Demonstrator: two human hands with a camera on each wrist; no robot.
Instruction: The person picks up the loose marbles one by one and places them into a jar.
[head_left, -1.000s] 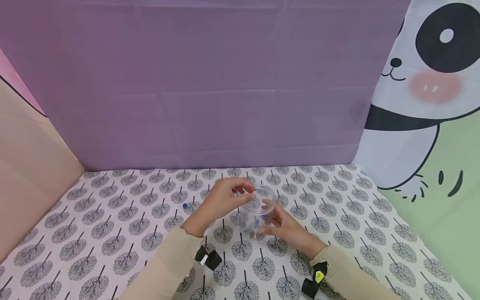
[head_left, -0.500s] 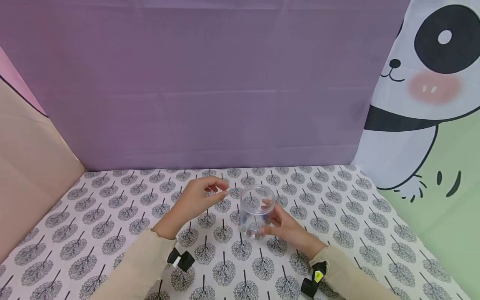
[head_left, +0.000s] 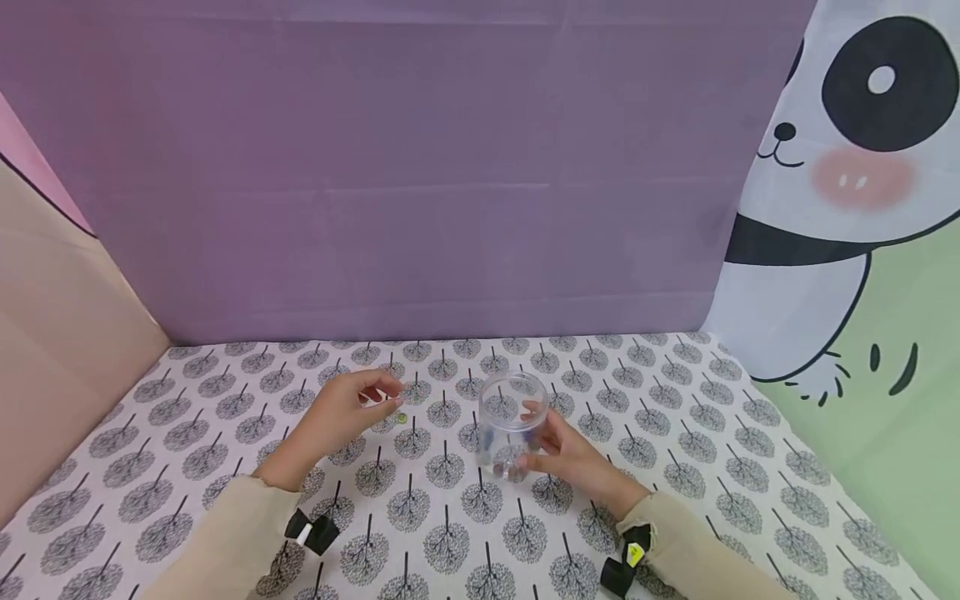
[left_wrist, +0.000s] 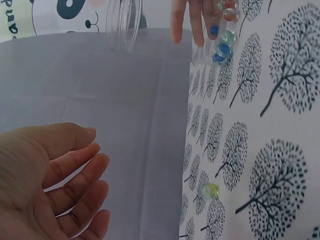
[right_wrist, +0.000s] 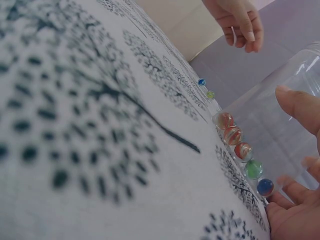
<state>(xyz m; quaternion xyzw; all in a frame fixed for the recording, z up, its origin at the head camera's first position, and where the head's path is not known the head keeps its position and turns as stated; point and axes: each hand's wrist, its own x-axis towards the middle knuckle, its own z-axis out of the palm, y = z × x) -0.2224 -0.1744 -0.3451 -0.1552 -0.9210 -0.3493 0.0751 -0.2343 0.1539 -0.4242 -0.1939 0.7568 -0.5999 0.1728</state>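
Note:
A clear plastic jar [head_left: 504, 437] stands without a lid on the patterned cloth. My right hand [head_left: 567, 457] holds it from the right side, fingers and thumb curved about the wall. Red-streaked, green and blue marbles [right_wrist: 233, 135] lie along its bottom in the right wrist view. My left hand [head_left: 347, 410] hovers left of the jar, fingers loosely bent, holding nothing in the left wrist view. Just beyond its fingertips a yellow-green marble [head_left: 402, 418] lies on the cloth. A blue marble [right_wrist: 201, 81], seen near it in the right wrist view, is hidden in the head view.
The white tree-print cloth [head_left: 442, 546] covers the table. A purple backdrop [head_left: 435, 208] rises at its far edge. A beige panel [head_left: 67, 333] stands on the left, a green panel with a panda [head_left: 847, 333] on the right.
My left hand has moved left and slightly down, from the jar's rim to beside the yellow-green marble. A blue marble visible earlier is now covered in the head view. The right hand stays on the jar.

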